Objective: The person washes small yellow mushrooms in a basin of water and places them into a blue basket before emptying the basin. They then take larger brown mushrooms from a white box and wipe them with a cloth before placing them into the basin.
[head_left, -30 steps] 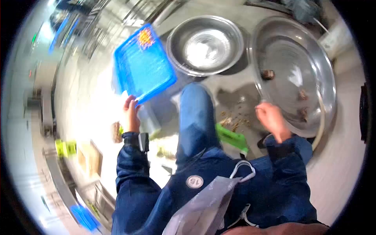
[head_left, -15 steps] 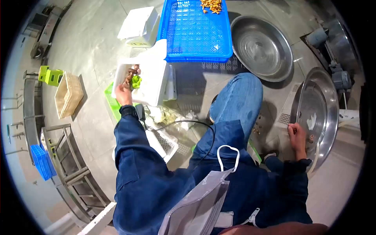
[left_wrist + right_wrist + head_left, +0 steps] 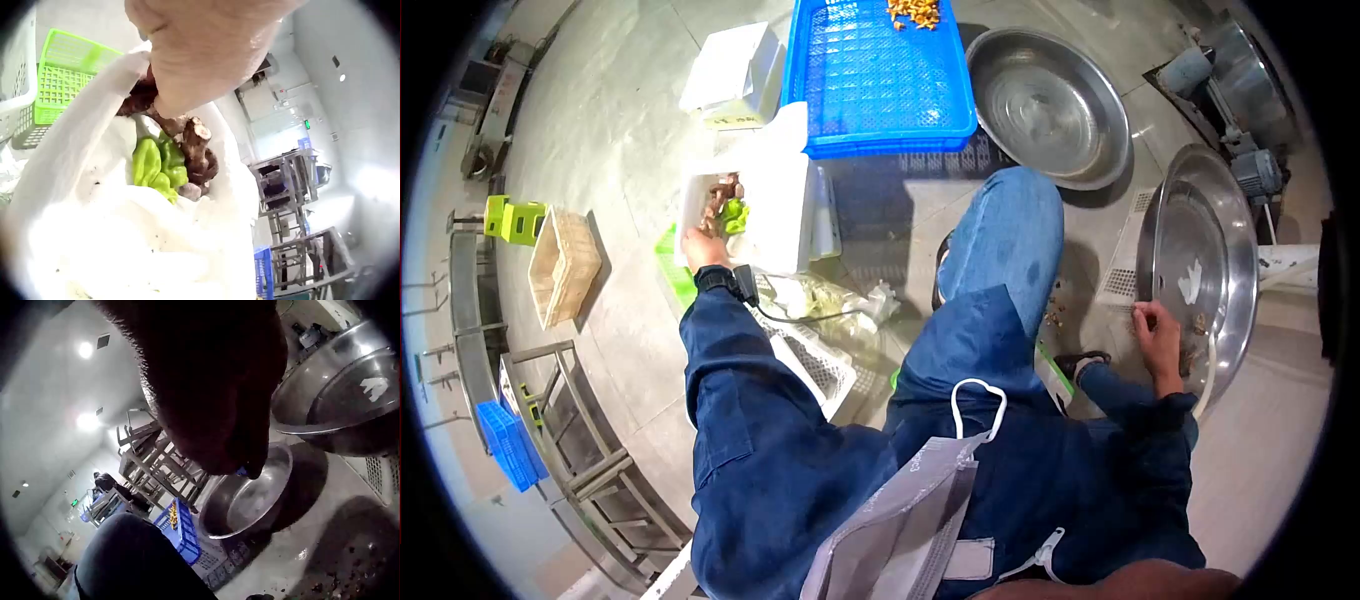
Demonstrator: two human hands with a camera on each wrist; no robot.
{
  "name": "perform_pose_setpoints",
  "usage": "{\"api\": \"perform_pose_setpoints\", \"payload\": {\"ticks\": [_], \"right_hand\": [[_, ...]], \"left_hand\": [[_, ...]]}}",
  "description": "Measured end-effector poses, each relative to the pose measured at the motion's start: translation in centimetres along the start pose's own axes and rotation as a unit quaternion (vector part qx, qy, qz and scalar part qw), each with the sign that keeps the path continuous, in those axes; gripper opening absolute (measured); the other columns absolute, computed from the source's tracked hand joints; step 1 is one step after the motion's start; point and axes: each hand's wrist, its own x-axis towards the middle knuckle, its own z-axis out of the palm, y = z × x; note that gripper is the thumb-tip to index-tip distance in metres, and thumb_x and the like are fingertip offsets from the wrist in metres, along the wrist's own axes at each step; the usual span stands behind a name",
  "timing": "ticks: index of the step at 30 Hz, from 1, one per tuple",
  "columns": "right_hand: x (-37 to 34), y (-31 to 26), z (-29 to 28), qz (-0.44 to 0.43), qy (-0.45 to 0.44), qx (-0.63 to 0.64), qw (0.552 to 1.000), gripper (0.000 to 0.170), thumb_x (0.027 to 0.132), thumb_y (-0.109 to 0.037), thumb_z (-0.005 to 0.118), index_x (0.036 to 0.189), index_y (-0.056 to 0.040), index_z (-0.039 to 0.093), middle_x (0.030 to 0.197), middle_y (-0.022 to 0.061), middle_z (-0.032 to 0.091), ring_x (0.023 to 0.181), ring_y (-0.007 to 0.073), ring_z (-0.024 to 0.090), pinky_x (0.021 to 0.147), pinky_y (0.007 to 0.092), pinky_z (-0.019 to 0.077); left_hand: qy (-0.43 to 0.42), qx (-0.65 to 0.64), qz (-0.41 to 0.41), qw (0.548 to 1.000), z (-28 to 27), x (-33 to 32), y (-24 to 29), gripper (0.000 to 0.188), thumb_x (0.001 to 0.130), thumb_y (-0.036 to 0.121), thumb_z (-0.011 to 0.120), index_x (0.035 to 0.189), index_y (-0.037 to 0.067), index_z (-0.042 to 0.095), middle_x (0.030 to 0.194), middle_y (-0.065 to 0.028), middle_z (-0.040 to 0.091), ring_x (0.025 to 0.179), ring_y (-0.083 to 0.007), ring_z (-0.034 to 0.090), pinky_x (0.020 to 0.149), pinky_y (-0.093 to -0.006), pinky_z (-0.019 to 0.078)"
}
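Observation:
At a white foam box, my left hand reaches over the edge among brown knobby pieces, some with pale cut ends. Its thumb and finger pinch a dark reddish-brown piece, and the other fingers are hidden. Green peppers lie beside the pieces in the box. On the right, my right hand is raised with bent fingers at the near rim of a large steel basin. A small blue patch shows at its dark fingertips; I cannot tell if it holds that.
A blue crate with orange pieces stands ahead, beside a second steel basin. A lidded white box, a green basket and a plastic bag are on the left. Crumbs dot the floor beside my knee.
The view has swung right and steadied since the blurred first frame. My left hand has gone from beside the blue crate into the foam box. My right hand stays near the large basin.

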Motion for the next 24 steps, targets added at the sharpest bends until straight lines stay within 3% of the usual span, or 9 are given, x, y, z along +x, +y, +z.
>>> {"api": "perform_pose_setpoints", "payload": {"ticks": [5, 7, 11, 15, 16, 19, 21, 23, 24], "right_hand": [[-0.5, 1.4, 0.5, 0.018, -0.035, 0.082, 0.996, 0.011, 0.09, -0.01, 0.062, 0.092, 0.0014, 0.061, 0.087, 0.0069, 0.066, 0.073, 0.0069, 0.056, 0.067, 0.0264, 0.048], [-0.5, 3.0, 1.4, -0.02, -0.026, 0.118, 0.992, 0.011, 0.091, -0.009, 0.061, 0.092, 0.0015, 0.061, 0.09, 0.0071, 0.068, 0.077, 0.0064, 0.057, 0.068, 0.0264, 0.0489], [-1.0, 2.0, 0.9, 0.038, -0.016, 0.137, 0.99, 0.012, 0.091, -0.008, 0.061, 0.093, 0.0036, 0.061, 0.098, 0.0108, 0.069, 0.084, 0.0094, 0.061, 0.073, 0.0257, 0.0494], [-1.2, 6.0, 2.8, 0.0, 0.016, 0.297, 0.955, 0.013, 0.091, -0.008, 0.062, 0.095, 0.0038, 0.063, 0.1, 0.0113, 0.07, 0.086, 0.0126, 0.063, 0.076, 0.0251, 0.0491], [-1.3, 6.0, 2.8, 0.001, 0.021, 0.336, 0.941, 0.013, 0.091, -0.008, 0.061, 0.095, 0.0034, 0.064, 0.099, 0.0105, 0.07, 0.086, 0.0126, 0.064, 0.075, 0.0253, 0.0494], [-0.9, 5.5, 2.1, -0.024, 0.041, 0.307, 0.95, 0.014, 0.091, -0.009, 0.061, 0.096, 0.0034, 0.064, 0.097, 0.0079, 0.07, 0.085, 0.0109, 0.063, 0.075, 0.0252, 0.0502], [-1.4, 3.5, 1.1, -0.009, 0.042, 0.406, 0.913, 0.014, 0.092, -0.011, 0.062, 0.096, 0.0019, 0.064, 0.096, 0.0073, 0.07, 0.085, 0.0098, 0.063, 0.074, 0.0247, 0.0498], [-1.7, 2.9, 0.4, -0.038, 0.06, 0.467, 0.881, 0.014, 0.093, -0.013, 0.062, 0.093, 0.0014, 0.063, 0.096, 0.0074, 0.071, 0.085, 0.009, 0.063, 0.073, 0.0242, 0.0495], [-2.0, 2.6, -0.1, -0.041, 0.07, 0.479, 0.874, 0.014, 0.093, -0.013, 0.061, 0.091, 0.0012, 0.062, 0.097, 0.0074, 0.071, 0.085, 0.0088, 0.062, 0.073, 0.0242, 0.0494]], "left_hand": [[-0.002, -0.242, -0.077, 0.967, -7.4, -2.6, 1.2, 0.033, 0.077, 0.025, 0.077, 0.091, -0.003, 0.064, 0.08, -0.008, 0.066, 0.069, -0.0167, 0.06, 0.067, -0.0303, 0.0497], [-0.04, -0.514, -0.075, 0.853, -4.6, -0.4, -3.6, 0.018, 0.085, 0.009, 0.07, 0.099, 0.001, 0.064, 0.086, -0.0027, 0.064, 0.068, -0.0104, 0.057, 0.062, -0.0227, 0.0476], [-0.159, -0.714, -0.07, 0.678, -10.2, -4.9, 2.6, 0.037, 0.091, 0.009, 0.058, 0.127, 0.001, 0.052, 0.118, -0.0096, 0.06, 0.1, -0.0181, 0.061, 0.084, -0.0268, 0.0511], [-0.376, -0.791, -0.005, 0.482, -11.7, -9.2, 13.7, 0.04, 0.092, 0.009, 0.052, 0.131, 0.0, 0.049, 0.121, -0.0109, 0.058, 0.1, -0.0175, 0.059, 0.093, -0.0287, 0.0455], [-0.383, -0.8, -0.042, 0.46, -17.2, -14.4, 21.3, 0.039, 0.093, 0.008, 0.048, 0.131, 0.0, 0.048, 0.122, -0.0121, 0.059, 0.101, -0.0212, 0.06, 0.09, -0.0311, 0.0481], [-0.613, -0.747, -0.026, 0.257, -13.7, -16.7, 28.0, 0.035, 0.094, 0.01, 0.048, 0.127, 0.0, 0.05, 0.122, -0.0142, 0.061, 0.111, -0.0274, 0.06, 0.093, -0.0387, 0.0501], [-0.64, -0.71, -0.07, 0.285, -14.3, -22.1, 34.8, 0.032, 0.095, 0.013, 0.047, 0.123, -0.001, 0.053, 0.117, -0.014, 0.062, 0.104, -0.0272, 0.061, 0.087, -0.0383, 0.0513], [-0.737, -0.646, -0.082, 0.18, -12.1, -26.3, 39.4, 0.033, 0.084, 0.0, 0.046, 0.116, -0.006, 0.054, 0.118, -0.0194, 0.059, 0.105, -0.0332, 0.057, 0.09, -0.0437, 0.0487], [-0.755, -0.618, -0.091, 0.198, -11.4, -28.7, 40.8, 0.033, 0.083, 0.0, 0.046, 0.115, -0.006, 0.054, 0.115, -0.0194, 0.06, 0.103, -0.0335, 0.057, 0.089, -0.043, 0.0488]]}}
